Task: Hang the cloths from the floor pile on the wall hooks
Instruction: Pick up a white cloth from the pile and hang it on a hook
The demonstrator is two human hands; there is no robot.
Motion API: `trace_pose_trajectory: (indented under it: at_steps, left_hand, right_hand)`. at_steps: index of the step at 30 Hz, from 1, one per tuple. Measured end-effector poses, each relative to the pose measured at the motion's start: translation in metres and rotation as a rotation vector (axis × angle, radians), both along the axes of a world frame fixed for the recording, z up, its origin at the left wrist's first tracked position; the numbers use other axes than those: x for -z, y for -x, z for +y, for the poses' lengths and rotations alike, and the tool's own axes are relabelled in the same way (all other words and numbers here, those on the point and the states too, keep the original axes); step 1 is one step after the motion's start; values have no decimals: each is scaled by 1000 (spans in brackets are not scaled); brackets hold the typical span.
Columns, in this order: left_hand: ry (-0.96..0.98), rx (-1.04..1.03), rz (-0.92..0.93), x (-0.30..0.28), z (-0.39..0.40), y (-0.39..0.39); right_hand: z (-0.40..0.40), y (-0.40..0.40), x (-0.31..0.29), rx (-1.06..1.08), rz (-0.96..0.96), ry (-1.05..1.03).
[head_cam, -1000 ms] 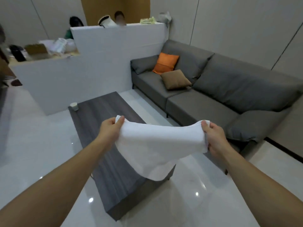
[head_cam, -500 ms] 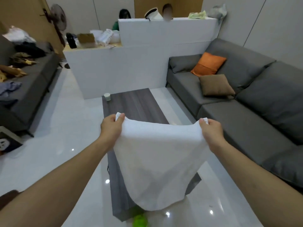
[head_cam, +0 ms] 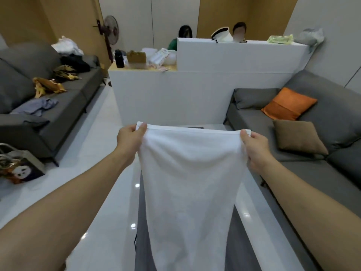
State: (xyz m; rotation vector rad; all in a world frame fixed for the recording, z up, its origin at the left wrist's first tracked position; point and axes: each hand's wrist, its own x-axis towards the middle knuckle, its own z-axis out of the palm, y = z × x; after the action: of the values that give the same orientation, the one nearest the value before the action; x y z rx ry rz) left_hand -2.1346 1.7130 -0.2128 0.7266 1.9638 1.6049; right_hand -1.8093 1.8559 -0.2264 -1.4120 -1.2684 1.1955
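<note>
A white cloth (head_cam: pixel 191 182) hangs stretched out in front of me, its top hem level and its lower part running past the bottom of the frame. My left hand (head_cam: pixel 130 138) pinches the top left corner and my right hand (head_cam: pixel 254 147) pinches the top right corner. The cloth hides most of the dark coffee table (head_cam: pixel 141 241) beneath it. No wall hooks and no floor pile show in this view.
A grey sofa (head_cam: pixel 312 133) with an orange cushion (head_cam: pixel 288 103) and a brown cushion (head_cam: pixel 297 136) runs along the right. Another grey sofa (head_cam: pixel 50 118) strewn with clothes stands left, a printed bag (head_cam: pixel 21 169) on the floor beside it. A white partition (head_cam: pixel 185 94) stands ahead.
The view has swung left, bringing the left sofa and fan into sight. The cloth now hangs longer and straighter, with its top edge pulled taut between both hands.
</note>
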Motion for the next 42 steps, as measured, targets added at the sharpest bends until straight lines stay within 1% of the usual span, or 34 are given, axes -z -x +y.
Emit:
trace_pose_trajectory:
  at_steps: [3, 7, 9, 11, 13, 16, 23, 26, 29, 32, 35, 38, 42]
  left_hand:
    - [-33, 6, 10, -29, 18, 24]
    - [-164, 25, -18, -71, 27, 23]
    - [-195, -1, -33, -77, 23, 17]
    - [-186, -21, -70, -70, 14, 10]
    - [-138, -47, -109, -52, -3, 2]
    - [-49, -81, -154, -14, -39, -17]
    - [244, -90, -233, 104, -135, -98]
    - [340, -113, -283, 154, -171, -127]
    - [404, -133, -342, 192, -199, -153]
    - [449, -122, -378, 219, -217, -172]
    - [475, -120, -429, 236, -227, -184]
    - [488, -106, -475, 251, -227, -184]
    - [528, -116, -510, 267, -214, -173]
  right_hand:
    - [20, 22, -37, -63, 105, -79]
    - [28, 31, -72, -171, 239, -139]
    - [25, 29, -78, -211, 271, -135]
    - [18, 21, -75, -229, 279, -108]
    - [8, 8, -62, -223, 259, -59]
    - [-12, -16, -27, -231, 141, 36]
    - [-99, -81, 92, -256, -51, 313]
    - [-136, -112, 134, -256, -138, 407]
    - [-164, -139, 170, -253, -189, 472]
    - [-181, -156, 201, -203, -208, 532]
    - [-188, -166, 228, -117, -235, 543]
    - [-189, -173, 246, -187, -278, 613]
    - [-171, -167, 262, -188, -285, 708]
